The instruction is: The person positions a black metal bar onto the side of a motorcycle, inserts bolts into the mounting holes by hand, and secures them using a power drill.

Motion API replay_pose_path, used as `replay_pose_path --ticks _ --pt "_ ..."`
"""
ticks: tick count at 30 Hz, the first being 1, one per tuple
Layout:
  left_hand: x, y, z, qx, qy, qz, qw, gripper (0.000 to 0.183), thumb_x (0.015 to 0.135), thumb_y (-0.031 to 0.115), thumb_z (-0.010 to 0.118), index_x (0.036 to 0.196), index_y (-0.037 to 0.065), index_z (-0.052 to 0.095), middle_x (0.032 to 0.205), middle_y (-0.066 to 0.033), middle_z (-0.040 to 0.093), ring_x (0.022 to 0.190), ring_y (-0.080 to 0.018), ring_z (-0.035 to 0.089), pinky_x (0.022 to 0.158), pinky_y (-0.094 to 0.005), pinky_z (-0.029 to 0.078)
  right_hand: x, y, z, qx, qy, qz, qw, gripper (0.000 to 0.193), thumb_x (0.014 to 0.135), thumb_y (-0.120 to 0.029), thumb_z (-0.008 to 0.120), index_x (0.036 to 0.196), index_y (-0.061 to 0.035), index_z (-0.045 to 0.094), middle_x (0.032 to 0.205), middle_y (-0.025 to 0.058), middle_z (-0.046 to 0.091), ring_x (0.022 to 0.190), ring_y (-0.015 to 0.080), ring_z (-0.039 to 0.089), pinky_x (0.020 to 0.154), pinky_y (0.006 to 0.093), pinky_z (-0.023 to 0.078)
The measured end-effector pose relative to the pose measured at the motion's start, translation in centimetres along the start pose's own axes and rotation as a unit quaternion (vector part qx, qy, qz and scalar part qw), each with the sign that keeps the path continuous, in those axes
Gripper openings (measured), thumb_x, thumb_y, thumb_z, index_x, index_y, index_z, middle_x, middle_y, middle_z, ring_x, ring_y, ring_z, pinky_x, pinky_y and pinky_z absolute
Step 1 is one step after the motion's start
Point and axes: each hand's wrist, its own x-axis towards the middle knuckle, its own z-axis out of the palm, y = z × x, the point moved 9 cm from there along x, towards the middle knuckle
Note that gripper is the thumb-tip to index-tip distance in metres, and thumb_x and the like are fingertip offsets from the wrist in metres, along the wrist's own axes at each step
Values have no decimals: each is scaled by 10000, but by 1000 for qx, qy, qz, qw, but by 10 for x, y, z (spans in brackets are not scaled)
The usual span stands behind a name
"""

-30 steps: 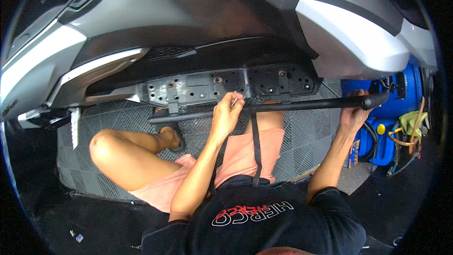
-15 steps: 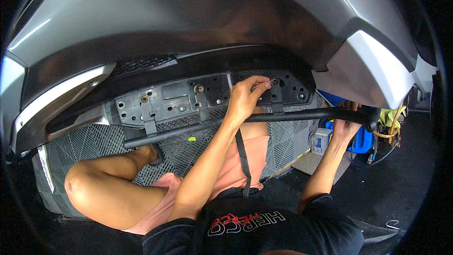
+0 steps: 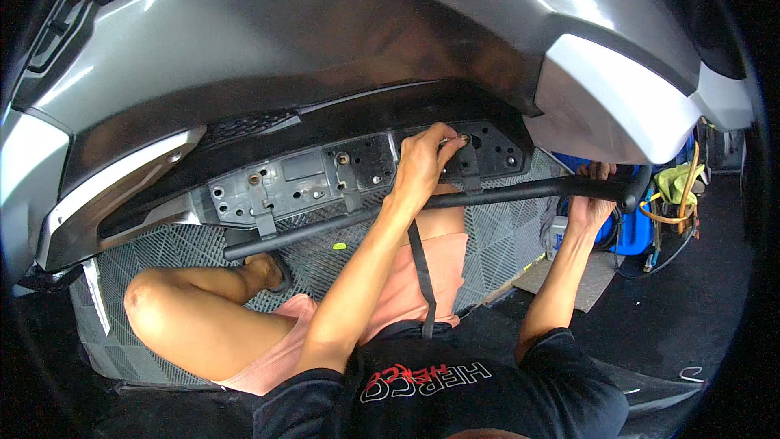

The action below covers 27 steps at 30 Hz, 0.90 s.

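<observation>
The left hand [image 3: 424,164] has its thumb and fingertips drawn nearly together at a hole near the right end of the black panel [image 3: 305,167], though I cannot tell whether something small is pinched there. The right hand [image 3: 591,210] is curled around the black bar [image 3: 512,192] near its bent end, and from that grip the bar runs leftward beneath the left wrist, its flat tabs [image 3: 351,195] reaching up onto the panel. Just right of the right hand are a blue case [image 3: 632,236] and a yellow-green cloth [image 3: 676,183].
</observation>
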Motion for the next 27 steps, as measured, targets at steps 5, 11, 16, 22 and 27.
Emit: replay_pose_path --ticks 5,11,16,22,27 --pt "5 13 2 58 23 67 996 193 866 150 735 958 -14 688 854 -193 703 792 -336 702 678 -379 525 8 2 1 60 -65 11 996 174 959 -263 610 991 -128 505 818 5 576 745 147 476 747 300 344" --pt "0 29 1 98 15 138 985 187 855 120 730 990 -9 716 920 -182 701 824 -333 689 698 -377 527 0 7 -4 48 84 -13 995 167 952 -242 617 984 -123 504 797 2 568 728 148 471 747 302 350" --pt "-4 33 -2 94 14 148 984 189 859 111 724 1007 -5 731 904 -179 696 813 -323 688 704 -380 527 3 6 -3 44 35 -18 998 192 916 -177 681 986 -114 514 807 5 571 755 149 487 753 300 377" --pt "-3 30 4 110 8 125 986 172 857 109 724 979 -13 729 875 -174 690 792 -328 682 699 -384 526 7 6 3 74 -21 -7 997 220 933 -250 665 944 -117 489 744 -4 480 729 147 445 735 285 352" --pt "-3 35 5 132 1 192 973 166 849 99 728 975 -10 730 846 -163 679 756 -333 660 684 -399 522 7 6 -1 89 3 -9 996 210 926 -237 663 928 -121 488 746 -4 480 721 145 441 730 291 354"
